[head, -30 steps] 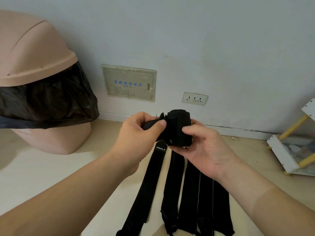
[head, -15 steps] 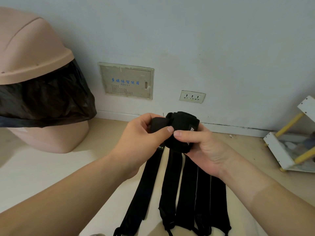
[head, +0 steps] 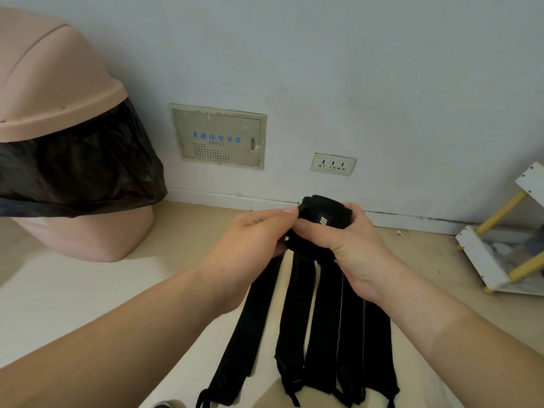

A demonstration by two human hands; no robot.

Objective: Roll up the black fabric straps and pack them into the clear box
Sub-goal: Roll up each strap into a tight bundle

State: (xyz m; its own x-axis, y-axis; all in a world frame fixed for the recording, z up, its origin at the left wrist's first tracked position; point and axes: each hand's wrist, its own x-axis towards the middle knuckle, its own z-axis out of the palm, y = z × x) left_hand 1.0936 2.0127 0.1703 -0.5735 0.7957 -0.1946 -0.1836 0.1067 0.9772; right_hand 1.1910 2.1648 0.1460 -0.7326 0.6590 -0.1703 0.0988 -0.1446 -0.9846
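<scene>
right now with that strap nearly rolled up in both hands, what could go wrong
1. The rolled strap is only pinched between the left hand and right hand; easing either grip could let it spring loose.
2. No clear box is in view, so the roll may unwind while carried.
3. The flat straps below could get snagged.

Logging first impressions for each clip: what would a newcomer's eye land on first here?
Both hands meet at centre frame, the left hand and right hand gripping a rolled black strap. Below them, several flat black straps lie side by side on the floor. At far left stands a big pink bin with a black bag; no clear box is in view.
</scene>
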